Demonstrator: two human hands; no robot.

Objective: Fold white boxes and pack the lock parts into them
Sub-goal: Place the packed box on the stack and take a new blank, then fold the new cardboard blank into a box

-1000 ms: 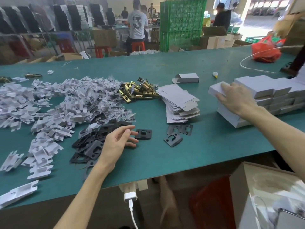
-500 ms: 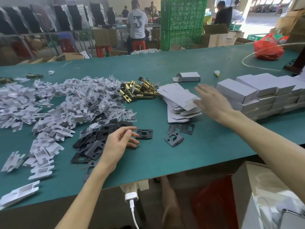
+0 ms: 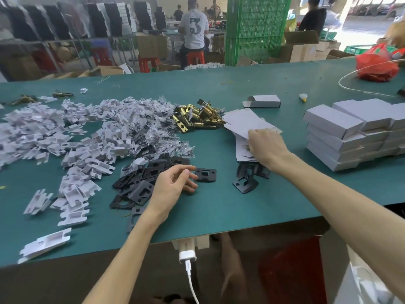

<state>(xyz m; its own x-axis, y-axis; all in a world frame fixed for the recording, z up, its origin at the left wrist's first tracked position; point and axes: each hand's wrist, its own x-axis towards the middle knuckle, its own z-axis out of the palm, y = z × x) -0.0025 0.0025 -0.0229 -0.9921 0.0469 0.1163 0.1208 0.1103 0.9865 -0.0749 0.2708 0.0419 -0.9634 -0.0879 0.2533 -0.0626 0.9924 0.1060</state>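
My right hand [image 3: 267, 148] lies on a stack of flat white box blanks [image 3: 243, 121] at table centre, its fingers curled over the edge of the top blank, which is lifted slightly. My left hand [image 3: 173, 187] rests on the green table [image 3: 219, 216] with loosely curled fingers, holding nothing, beside a heap of black strike plates [image 3: 140, 181] and one separate black plate [image 3: 206, 174]. Brass latch bolts [image 3: 197, 119] lie behind the blanks. Folded white boxes [image 3: 341, 137] are stacked at the right.
White plastic inserts [image 3: 83, 139] and bagged screws [image 3: 153, 137] cover the left half. A half-folded box [image 3: 263, 101] lies behind the blanks. Two more black plates [image 3: 245, 185] sit under my right wrist. A red bag [image 3: 377, 64] is at far right; a charger [image 3: 187, 255] hangs off the front edge.
My right hand left the folded box stack, swept left and came down on the flat blanks. My left hand stayed by the black plates.
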